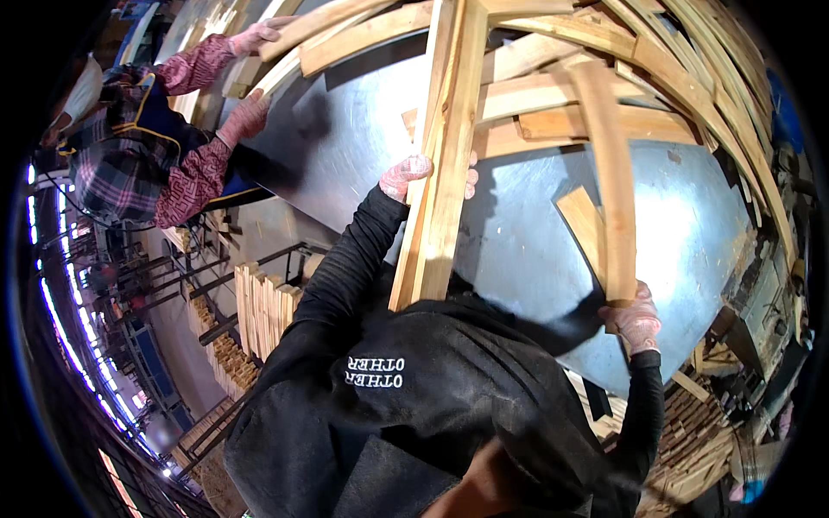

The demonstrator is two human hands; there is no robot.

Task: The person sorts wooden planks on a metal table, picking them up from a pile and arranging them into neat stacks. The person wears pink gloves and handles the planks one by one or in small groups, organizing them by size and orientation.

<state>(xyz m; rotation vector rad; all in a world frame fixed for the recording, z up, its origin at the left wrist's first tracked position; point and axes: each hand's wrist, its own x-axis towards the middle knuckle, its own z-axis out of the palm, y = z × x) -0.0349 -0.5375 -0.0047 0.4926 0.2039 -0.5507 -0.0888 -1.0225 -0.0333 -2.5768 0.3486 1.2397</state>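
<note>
Black jacket (488,358) lay behind left hand (406,176), curled round planks (452,129); right hand (637,323) clasped a board (607,164); I judged this handling, steadiness needed next.

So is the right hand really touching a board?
Touching. The head view shows the right hand gripping the lower end of a board, with no gap between them.

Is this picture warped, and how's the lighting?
In the head view, fisheye distortion bends the wooden boards toward the rim, and the corners go black; glare whitens the metal tabletop; a dark shadow lies left of the right hand.
</note>
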